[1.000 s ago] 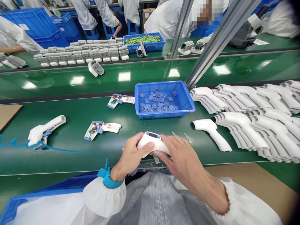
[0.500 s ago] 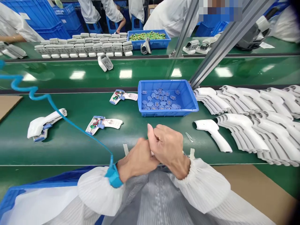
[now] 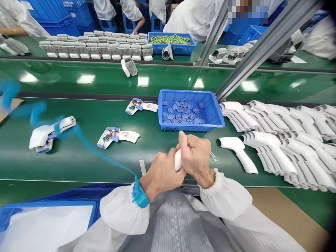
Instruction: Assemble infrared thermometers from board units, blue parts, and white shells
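Both hands are closed around one white plastic piece [image 3: 178,160], mostly hidden by the fingers. My left hand [image 3: 164,170] grips it from the left, wearing a blue wrist strap [image 3: 140,194] with a coiled cord. My right hand [image 3: 195,154] wraps its right side, thumb on top. To the left on the green bench lie an open shell half with wires [image 3: 118,135], another such half [image 3: 140,106] behind it, and a white gun-shaped housing [image 3: 51,134]. A single white shell [image 3: 238,152] lies right of my hands.
A blue bin [image 3: 191,127] of small blue parts stands behind my hands. Stacked white shells [image 3: 273,147] fill the right side. A metal post [image 3: 246,52] slants across the back right. Grey-white devices [image 3: 94,49] line the far bench, where people in white sleeves sit.
Both hands have shifted slightly right, and the white piece now shows between them. The blue cord has swung and blurred. The whole view has shifted a little.
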Tool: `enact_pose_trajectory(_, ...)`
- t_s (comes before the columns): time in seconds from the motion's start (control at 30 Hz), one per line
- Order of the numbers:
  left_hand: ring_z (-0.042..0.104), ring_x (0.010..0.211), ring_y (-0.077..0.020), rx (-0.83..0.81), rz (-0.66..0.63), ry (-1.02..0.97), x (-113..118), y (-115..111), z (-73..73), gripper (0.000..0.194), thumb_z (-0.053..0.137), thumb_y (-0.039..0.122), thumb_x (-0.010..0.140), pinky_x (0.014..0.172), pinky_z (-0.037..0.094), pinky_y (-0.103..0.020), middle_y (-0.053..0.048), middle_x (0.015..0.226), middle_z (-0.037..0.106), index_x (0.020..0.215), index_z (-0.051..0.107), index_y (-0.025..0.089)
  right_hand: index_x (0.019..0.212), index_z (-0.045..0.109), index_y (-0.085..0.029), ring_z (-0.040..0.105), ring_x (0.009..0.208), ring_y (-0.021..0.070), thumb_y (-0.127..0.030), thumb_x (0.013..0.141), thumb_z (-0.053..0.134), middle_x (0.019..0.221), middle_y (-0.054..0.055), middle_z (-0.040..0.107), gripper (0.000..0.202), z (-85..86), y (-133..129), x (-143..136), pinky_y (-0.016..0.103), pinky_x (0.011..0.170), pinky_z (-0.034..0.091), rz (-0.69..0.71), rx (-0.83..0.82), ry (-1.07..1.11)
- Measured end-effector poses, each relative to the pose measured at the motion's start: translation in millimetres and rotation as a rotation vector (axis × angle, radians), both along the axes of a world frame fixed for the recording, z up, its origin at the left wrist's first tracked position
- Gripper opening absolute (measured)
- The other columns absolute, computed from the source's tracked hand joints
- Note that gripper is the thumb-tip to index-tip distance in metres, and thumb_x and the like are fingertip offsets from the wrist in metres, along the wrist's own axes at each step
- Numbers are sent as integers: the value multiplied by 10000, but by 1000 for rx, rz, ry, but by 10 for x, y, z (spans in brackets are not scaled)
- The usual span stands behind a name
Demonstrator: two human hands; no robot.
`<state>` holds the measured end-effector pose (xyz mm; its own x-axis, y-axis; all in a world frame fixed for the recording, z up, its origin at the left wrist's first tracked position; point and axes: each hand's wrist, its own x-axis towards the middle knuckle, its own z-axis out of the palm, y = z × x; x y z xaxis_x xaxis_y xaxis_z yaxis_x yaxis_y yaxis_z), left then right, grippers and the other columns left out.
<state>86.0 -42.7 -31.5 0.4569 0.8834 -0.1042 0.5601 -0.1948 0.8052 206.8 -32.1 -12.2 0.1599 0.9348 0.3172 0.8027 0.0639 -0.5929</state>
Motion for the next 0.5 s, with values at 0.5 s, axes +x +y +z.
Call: enact_pose_trajectory(0.5, 629, 1042, -310, 494, -75, 563, -658, 70, 148, 407, 707, 207, 858, 881, 475, -449, -105, 1150, 694, 1241, 574, 173, 1145, 674, -141, 633, 1127, 230, -268, 907, 689, 1217, 105, 672, 270, -47, 1925, 210, 419, 985, 499, 375, -453, -394)
